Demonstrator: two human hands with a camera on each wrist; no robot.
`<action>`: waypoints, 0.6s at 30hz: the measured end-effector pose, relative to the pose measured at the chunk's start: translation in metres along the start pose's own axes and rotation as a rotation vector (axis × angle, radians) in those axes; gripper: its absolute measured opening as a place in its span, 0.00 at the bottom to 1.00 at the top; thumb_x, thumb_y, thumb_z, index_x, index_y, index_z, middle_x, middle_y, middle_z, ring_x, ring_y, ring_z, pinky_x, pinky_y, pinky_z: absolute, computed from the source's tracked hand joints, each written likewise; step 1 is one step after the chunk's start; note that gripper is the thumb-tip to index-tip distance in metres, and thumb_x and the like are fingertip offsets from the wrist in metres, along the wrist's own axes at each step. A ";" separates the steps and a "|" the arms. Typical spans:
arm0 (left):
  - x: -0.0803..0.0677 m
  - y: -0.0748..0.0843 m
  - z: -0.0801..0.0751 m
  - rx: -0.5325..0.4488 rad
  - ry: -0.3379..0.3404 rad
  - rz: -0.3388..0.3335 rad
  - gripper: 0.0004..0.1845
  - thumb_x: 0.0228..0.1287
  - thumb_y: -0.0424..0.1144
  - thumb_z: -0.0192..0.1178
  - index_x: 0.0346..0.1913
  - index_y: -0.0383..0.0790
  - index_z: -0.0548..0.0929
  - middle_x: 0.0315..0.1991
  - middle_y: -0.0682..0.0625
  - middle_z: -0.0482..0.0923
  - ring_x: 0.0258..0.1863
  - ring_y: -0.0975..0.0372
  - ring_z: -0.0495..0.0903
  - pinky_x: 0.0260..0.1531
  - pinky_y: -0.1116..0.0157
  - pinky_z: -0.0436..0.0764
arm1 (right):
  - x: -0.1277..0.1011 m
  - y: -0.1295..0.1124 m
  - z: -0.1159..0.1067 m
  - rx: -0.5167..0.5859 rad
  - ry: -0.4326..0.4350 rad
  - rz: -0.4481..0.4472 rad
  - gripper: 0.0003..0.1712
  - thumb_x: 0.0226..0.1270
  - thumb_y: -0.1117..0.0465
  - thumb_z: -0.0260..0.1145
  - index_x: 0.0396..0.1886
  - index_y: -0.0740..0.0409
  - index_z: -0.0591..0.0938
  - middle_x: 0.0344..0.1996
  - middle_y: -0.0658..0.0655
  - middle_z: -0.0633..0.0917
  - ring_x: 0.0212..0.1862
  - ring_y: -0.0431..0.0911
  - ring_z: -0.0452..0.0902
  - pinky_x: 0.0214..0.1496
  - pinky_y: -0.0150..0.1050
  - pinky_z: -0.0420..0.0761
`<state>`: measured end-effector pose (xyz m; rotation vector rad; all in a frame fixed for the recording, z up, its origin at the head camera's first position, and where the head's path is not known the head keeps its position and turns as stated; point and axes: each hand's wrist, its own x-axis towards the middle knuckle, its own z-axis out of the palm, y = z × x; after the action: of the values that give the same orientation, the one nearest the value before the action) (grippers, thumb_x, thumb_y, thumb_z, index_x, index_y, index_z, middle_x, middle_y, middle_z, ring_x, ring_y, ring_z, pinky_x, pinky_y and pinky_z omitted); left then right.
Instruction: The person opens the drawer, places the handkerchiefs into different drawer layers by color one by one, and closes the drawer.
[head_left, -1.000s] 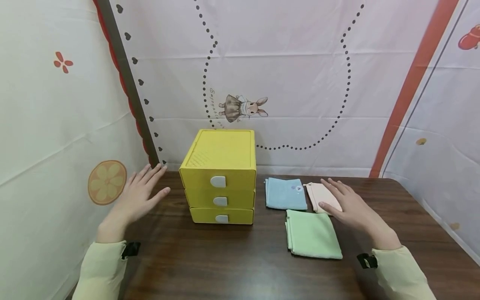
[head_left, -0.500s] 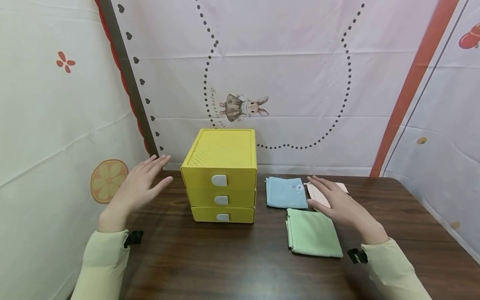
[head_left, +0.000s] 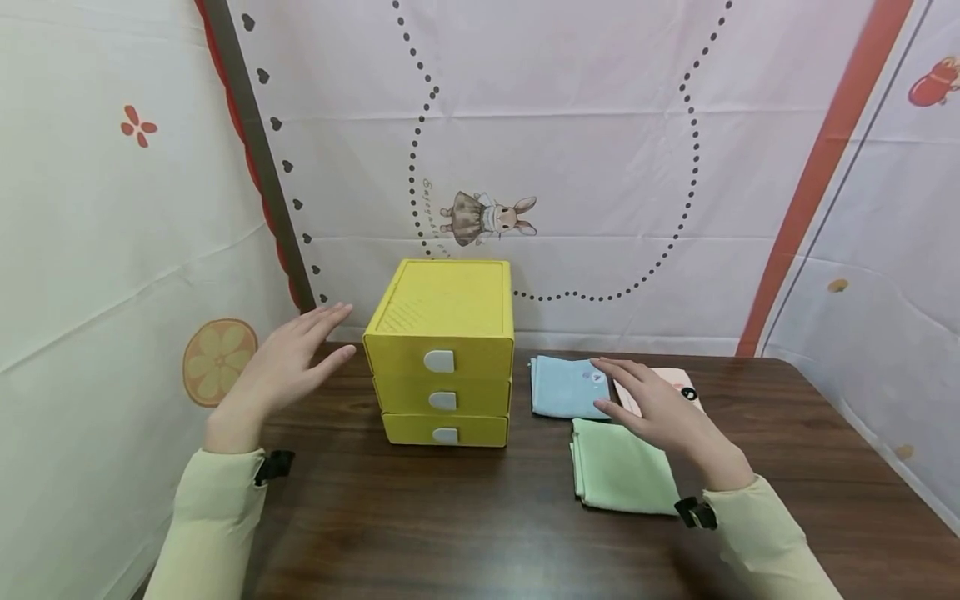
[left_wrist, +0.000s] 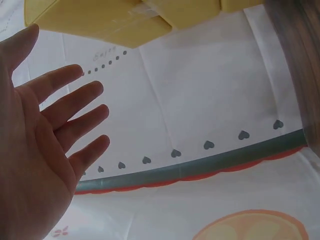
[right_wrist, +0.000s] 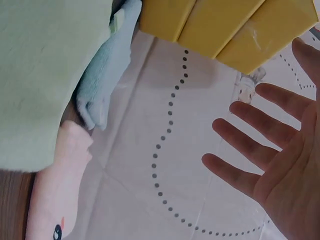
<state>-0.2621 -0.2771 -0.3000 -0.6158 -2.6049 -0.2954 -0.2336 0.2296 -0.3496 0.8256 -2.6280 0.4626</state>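
Observation:
A yellow chest of three drawers point(head_left: 442, 300) stands on the table, every drawer closed, each with a pale pull tab. To its left my left hand point(head_left: 281, 371) hovers with straight fingers, holding nothing; the left wrist view shows its bare palm point(left_wrist: 40, 150). My right hand point(head_left: 663, 412) is held above the folded cloths, also with nothing in it. A blue folded cloth point(head_left: 562, 387) lies right of the chest. Nearer the front is a green folded cloth point(head_left: 622, 471). The pink folded cloth point(head_left: 675, 383), with a dark printed spot, is partly hidden behind my right hand.
The dark brown wooden table point(head_left: 450, 517) reaches back to a printed white cloth backdrop point(head_left: 600, 167). A similar white side cloth point(head_left: 112, 250) closes in the left, close to my left arm. Another hanging cloth point(head_left: 862, 350) borders the table's right side.
My right hand has moved left, from over the pink cloth toward the blue one, uncovering more of the pink cloth. My left hand has shifted slightly right and up, toward the chest. The cloths stay put.

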 end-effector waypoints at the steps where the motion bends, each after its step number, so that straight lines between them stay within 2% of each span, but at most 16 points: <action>1: 0.000 0.001 0.000 -0.001 -0.001 0.002 0.34 0.68 0.60 0.49 0.73 0.53 0.59 0.72 0.49 0.60 0.70 0.49 0.60 0.65 0.46 0.59 | 0.001 -0.002 0.001 0.002 0.002 -0.003 0.33 0.67 0.48 0.61 0.69 0.54 0.67 0.63 0.62 0.72 0.63 0.59 0.69 0.59 0.57 0.70; 6: 0.003 0.004 -0.003 -0.027 -0.017 -0.021 0.33 0.68 0.61 0.49 0.72 0.53 0.61 0.71 0.49 0.61 0.70 0.49 0.59 0.64 0.45 0.59 | 0.004 -0.008 0.004 0.021 0.041 -0.027 0.31 0.67 0.50 0.62 0.68 0.52 0.69 0.60 0.59 0.75 0.60 0.56 0.72 0.58 0.55 0.71; 9: 0.007 0.005 -0.004 -0.051 -0.019 -0.037 0.33 0.68 0.61 0.49 0.72 0.53 0.63 0.71 0.48 0.62 0.69 0.49 0.60 0.64 0.45 0.60 | 0.007 -0.011 0.006 0.045 0.072 -0.050 0.31 0.66 0.50 0.63 0.68 0.49 0.69 0.55 0.55 0.77 0.44 0.44 0.77 0.50 0.46 0.76; 11: 0.009 0.006 -0.005 -0.062 -0.022 -0.043 0.33 0.68 0.61 0.49 0.71 0.53 0.63 0.70 0.49 0.62 0.69 0.49 0.61 0.63 0.45 0.61 | 0.009 -0.013 0.008 0.072 0.081 -0.063 0.32 0.66 0.51 0.64 0.68 0.48 0.69 0.52 0.53 0.77 0.31 0.36 0.73 0.42 0.38 0.75; 13: 0.010 0.007 -0.006 -0.074 -0.021 -0.047 0.32 0.67 0.61 0.49 0.71 0.54 0.64 0.70 0.49 0.63 0.69 0.49 0.62 0.63 0.45 0.62 | 0.011 -0.015 0.009 0.095 0.075 -0.073 0.31 0.66 0.50 0.63 0.68 0.47 0.68 0.52 0.51 0.77 0.22 0.33 0.65 0.36 0.35 0.72; 15: 0.011 0.007 -0.007 -0.079 -0.016 -0.044 0.32 0.67 0.61 0.50 0.71 0.54 0.65 0.70 0.50 0.64 0.68 0.49 0.62 0.62 0.44 0.63 | 0.014 -0.017 0.010 0.113 0.076 -0.079 0.31 0.66 0.50 0.63 0.68 0.47 0.69 0.55 0.52 0.77 0.27 0.34 0.73 0.39 0.36 0.75; 18: 0.014 0.009 -0.008 -0.078 -0.005 -0.025 0.30 0.67 0.60 0.50 0.70 0.54 0.66 0.69 0.50 0.65 0.68 0.49 0.63 0.62 0.45 0.64 | 0.017 -0.020 0.013 0.147 0.086 -0.081 0.30 0.66 0.49 0.63 0.67 0.48 0.70 0.59 0.51 0.77 0.44 0.42 0.80 0.49 0.44 0.77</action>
<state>-0.2661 -0.2665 -0.2857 -0.6114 -2.6182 -0.4055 -0.2374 0.2006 -0.3497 0.9320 -2.4945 0.6596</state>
